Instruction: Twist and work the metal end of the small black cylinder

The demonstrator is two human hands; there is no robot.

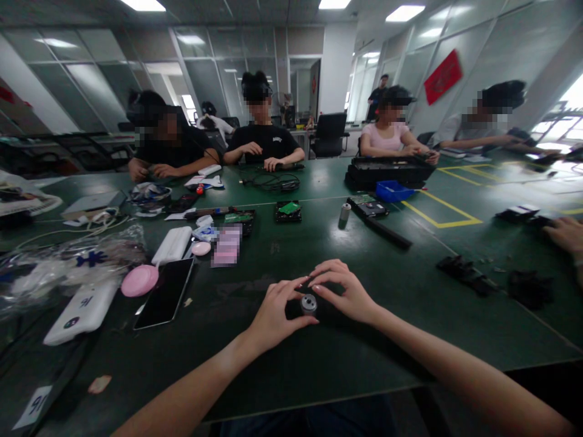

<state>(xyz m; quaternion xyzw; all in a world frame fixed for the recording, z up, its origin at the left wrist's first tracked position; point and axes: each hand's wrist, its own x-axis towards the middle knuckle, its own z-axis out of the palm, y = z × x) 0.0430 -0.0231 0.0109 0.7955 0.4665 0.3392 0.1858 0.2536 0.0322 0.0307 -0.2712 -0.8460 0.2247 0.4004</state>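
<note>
One left hand (pixel 276 312) and one right hand (pixel 345 292) curved about a small metal cylinder (pixel 308 306) near the front of the green bench (pixel 410 285).
Left half open, thumb before the cylinder, fingers behind; right thumb and fingertips bent close together at its far side; firm hold or loose, impossible to tell. To the left, a dark tablet (pixel 164 294), pink disc (pixel 140 280) and white case (pixel 84 312) close together; farther off, a second cylinder (pixel 345 212) upright beside a flat drive-like unit (pixel 370 207), with a black bar (pixel 387 233) slanting rightward.
</note>
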